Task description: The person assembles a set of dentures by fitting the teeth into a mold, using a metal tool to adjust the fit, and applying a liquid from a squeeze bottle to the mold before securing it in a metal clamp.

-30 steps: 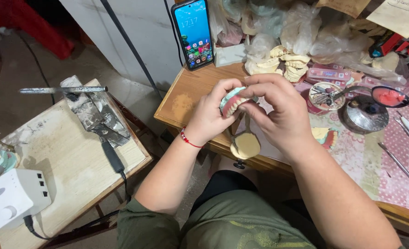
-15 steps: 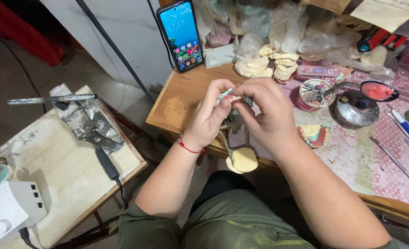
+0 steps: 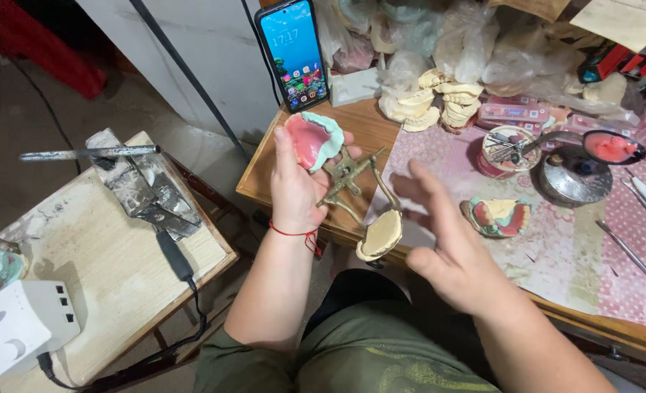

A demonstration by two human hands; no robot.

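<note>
Denture mould [image 3: 313, 140], pink wax in a green tray, sits up in my left hand [image 3: 297, 182], grip closed on it and on the brass hinged frame [image 3: 346, 177] under it. Plaster cast [image 3: 380, 234] hangs off the frame's lower arm. My right hand [image 3: 447, 236] is wide, empty, above the surface [image 3: 556, 255]. Mould looks not yet seated on the frame; second wax denture [image 3: 499, 216] lies untouched.

Motion-blurred right hand [image 3: 447, 240] fingers.

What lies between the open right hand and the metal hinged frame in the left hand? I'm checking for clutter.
In the head view, nothing: only bare patterned table cover shows between the right hand and the hinged frame held by the left hand.
</note>
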